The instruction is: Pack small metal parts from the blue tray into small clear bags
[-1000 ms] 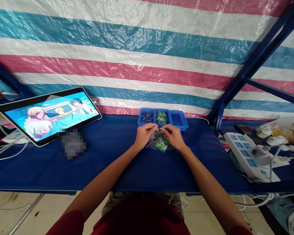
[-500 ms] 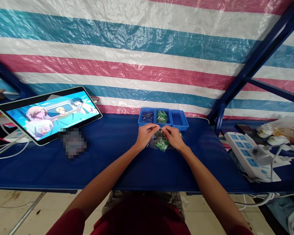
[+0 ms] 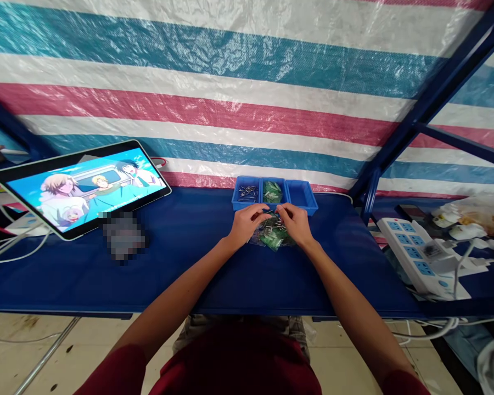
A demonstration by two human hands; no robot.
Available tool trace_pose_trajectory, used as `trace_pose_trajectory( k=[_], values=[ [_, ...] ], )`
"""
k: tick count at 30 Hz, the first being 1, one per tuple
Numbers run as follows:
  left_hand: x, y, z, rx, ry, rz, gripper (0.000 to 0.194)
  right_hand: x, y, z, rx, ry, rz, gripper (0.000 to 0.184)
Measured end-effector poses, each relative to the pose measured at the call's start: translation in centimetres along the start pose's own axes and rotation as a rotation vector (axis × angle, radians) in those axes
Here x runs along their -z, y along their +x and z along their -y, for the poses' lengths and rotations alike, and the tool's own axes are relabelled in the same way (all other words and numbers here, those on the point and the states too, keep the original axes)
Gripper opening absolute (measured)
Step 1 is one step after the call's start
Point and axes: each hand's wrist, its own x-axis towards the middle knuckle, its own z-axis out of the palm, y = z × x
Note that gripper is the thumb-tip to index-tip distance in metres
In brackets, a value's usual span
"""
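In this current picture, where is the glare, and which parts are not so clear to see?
Head view: glare speckles the striped sheet; head view: a pixelated patch hides a spot near the tablet; head view: single pieces in the green and metallic pile are hard to tell apart.

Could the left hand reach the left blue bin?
Probably yes: the left hand is just in front of the left blue bin, whose top is open, and nothing visible stands between them.

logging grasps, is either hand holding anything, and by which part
I can't tell if the left hand or right hand holds anything, or by which part: the detail there is too small.
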Motion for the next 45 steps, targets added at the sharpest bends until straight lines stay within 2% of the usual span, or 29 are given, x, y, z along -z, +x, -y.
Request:
trace_pose_trajectory(
  k=[4,8,11,13,15,17,19,23,27,31,38,45],
  values=[
    [0.2,0.2,0.0,0.033,-0.046,0.020,0.038,0.0,-0.1,0.2,0.001,0.084,0.076,0.036],
    [0.0,0.3,0.4,-0.072,-0.008,0.026,0.036,-0.1,-0.2,0.3,-0.017,0.178,0.181,0.035],
    [0.0,0.1,0.3,-0.141,0.004,0.020,0.031,-0.1,-0.2,0.3,-0.031,0.206,0.168,0.034],
    [0.3,0.2,0.1,-0.188,0.018,-0.023,0.025,0.0,-0.1,0.3,-0.035,0.222,0.149,0.035],
    [0.7,0.6,0.1,-0.242,0.083,-0.119,0.021,0.0,-0.1,0.4,-0.037,0.223,0.131,0.040],
    [1.2,1.3,0.6,-0.267,0.204,-0.212,0.021,0.0,0.0,0.3,-0.033,0.188,0.110,0.044],
    [1.6,2.2,1.4,-0.239,0.364,-0.232,0.022,0.0,0.0,0.2,-0.027,0.142,0.089,0.046],
    [2.6,3.2,2.8,-0.156,0.639,-0.084,0.031,0.0,0.1,0.0,-0.028,0.094,0.075,0.045],
    [3.3,2.3,3.0,-0.169,0.550,0.156,0.028,-0.1,0.1,-0.1,-0.022,0.055,0.067,0.041],
    [2.5,1.4,2.3,-0.176,0.509,0.361,0.026,-0.2,0.1,-0.2,0.011,-0.024,0.077,0.036],
    [-0.1,1.1,0.9,-0.012,0.655,0.514,0.021,-0.2,0.1,-0.2,0.012,-0.039,0.023,0.033],
    [-0.2,1.2,0.2,0.057,0.711,0.581,0.016,-0.3,0.1,-0.5,0.021,-0.046,0.038,0.033]
  ],
)
